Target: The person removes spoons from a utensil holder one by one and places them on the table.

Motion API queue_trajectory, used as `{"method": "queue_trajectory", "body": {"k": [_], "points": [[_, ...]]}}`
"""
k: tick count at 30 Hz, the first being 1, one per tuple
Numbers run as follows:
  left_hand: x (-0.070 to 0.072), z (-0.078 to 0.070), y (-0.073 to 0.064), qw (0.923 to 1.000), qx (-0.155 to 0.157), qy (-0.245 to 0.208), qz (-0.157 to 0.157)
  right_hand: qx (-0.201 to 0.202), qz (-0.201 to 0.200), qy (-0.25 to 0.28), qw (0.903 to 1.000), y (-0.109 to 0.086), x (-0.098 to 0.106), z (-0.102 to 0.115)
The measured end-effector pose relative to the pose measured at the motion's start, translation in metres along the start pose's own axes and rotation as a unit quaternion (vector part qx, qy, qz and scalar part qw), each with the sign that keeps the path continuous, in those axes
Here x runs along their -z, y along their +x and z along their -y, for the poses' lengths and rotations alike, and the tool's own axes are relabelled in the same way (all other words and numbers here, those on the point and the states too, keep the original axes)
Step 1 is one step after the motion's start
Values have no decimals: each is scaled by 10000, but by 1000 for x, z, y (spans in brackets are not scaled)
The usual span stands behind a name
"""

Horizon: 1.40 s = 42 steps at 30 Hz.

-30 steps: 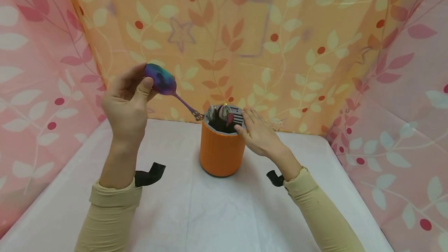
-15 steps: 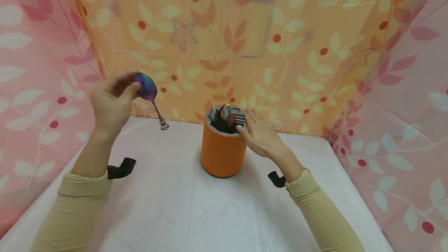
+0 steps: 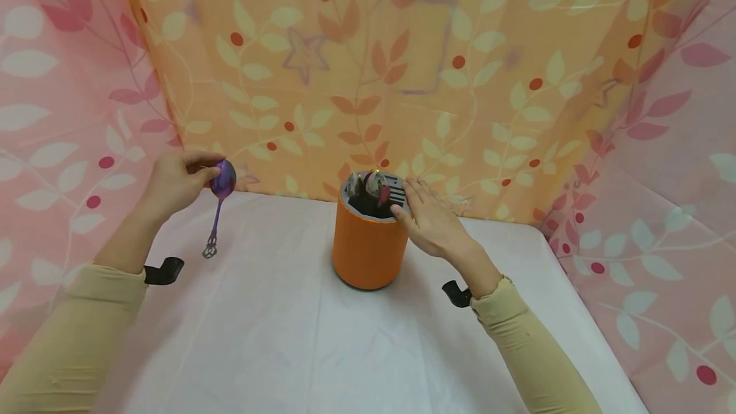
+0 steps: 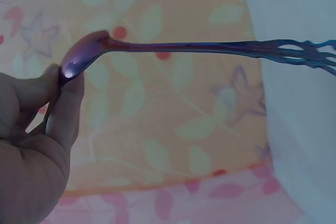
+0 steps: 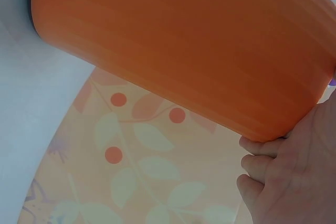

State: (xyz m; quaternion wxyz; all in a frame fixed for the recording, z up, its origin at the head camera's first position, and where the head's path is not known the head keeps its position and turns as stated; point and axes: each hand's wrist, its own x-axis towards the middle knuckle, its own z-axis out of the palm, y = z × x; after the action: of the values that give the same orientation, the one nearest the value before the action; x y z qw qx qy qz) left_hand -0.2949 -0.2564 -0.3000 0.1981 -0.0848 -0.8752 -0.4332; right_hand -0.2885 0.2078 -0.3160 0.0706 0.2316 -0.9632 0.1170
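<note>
My left hand (image 3: 172,185) pinches a purple-blue spoon (image 3: 225,179) by the tip of its bowl, left of the orange holder. The spoon's handle hangs down and ends in an openwork tip, over the white table. In the left wrist view the spoon's slim handle (image 4: 178,48) runs to the right, away from thumb and fingers. An orange cylindrical utensil holder (image 3: 370,251) stands upright with a grey slotted top; shiny rounded ends of utensils (image 3: 375,183) show in its dark opening. My right hand (image 3: 431,222) rests on the holder's right rim with fingers fairly straight.
A white cloth (image 3: 259,337) covers the table. Floral curtains stand close behind it, a yellow-orange one (image 3: 368,120) at the back and pink ones (image 3: 650,222) at both sides. A black curved piece (image 3: 165,271) sticks out at each wrist.
My left hand has moved left and down with the spoon, away from the holder. The spoon's handle has swung from pointing at the holder to hanging down. The right hand stays on the rim.
</note>
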Motion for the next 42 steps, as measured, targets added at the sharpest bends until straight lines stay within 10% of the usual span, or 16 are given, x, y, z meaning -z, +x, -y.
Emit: {"method": "queue_trajectory", "body": {"k": [11, 23, 34, 42], "points": [[13, 67, 15, 9802, 799, 460, 1754, 39, -99, -30, 9999, 0, 5, 0], [30, 138, 6, 9480, 1375, 779, 2762, 37, -138, -47, 9999, 0, 1, 2], [23, 187, -19, 9658, 1838, 352, 1795, 34, -144, -40, 9999, -1, -1, 1], [18, 197, -36, 9740, 1751, 553, 1326, -10, -116, 61, 9999, -1, -3, 2]]}}
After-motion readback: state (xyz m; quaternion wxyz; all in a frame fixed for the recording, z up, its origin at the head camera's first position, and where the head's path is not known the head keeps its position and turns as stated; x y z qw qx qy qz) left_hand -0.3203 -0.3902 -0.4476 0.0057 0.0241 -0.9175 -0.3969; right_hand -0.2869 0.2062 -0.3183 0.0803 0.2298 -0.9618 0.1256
